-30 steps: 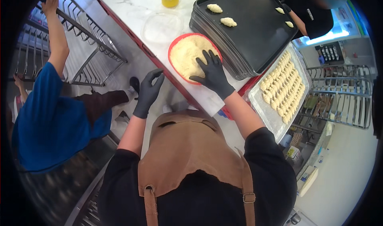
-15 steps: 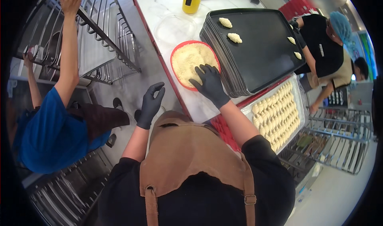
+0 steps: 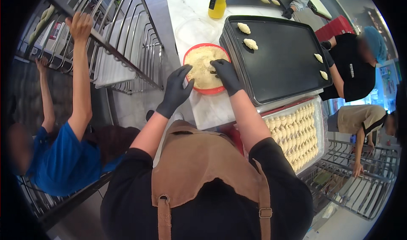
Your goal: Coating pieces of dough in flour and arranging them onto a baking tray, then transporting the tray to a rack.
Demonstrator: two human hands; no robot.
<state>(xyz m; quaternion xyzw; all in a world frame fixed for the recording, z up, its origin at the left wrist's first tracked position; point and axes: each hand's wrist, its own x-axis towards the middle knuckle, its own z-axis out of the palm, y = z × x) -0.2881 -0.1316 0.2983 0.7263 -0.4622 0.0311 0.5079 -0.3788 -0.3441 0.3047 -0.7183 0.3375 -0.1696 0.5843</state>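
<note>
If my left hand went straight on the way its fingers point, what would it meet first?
Probably the pale crumbs in the red-rimmed bowl. The left hand points up and right, its fingertips at the bowl's left edge; if they sit low, the rim comes first. Height is unclear here.

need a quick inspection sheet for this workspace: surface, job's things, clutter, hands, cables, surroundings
Surface: white marbled counter, in use.
Job's things: red bowl of pale crumbs; stacked dark trays, four pale pieces on the top one; rows of shaped dough on a metal tray.
Clutter: yellow bottle and a flat clear item beyond the bowl.
Hands: left hand open at the bowl's left rim; right hand has fingers inside the bowl, grip unclear.
Cables: nothing seen.
Surroundings: person in blue holding a metal rack at left; more people at right.
</note>
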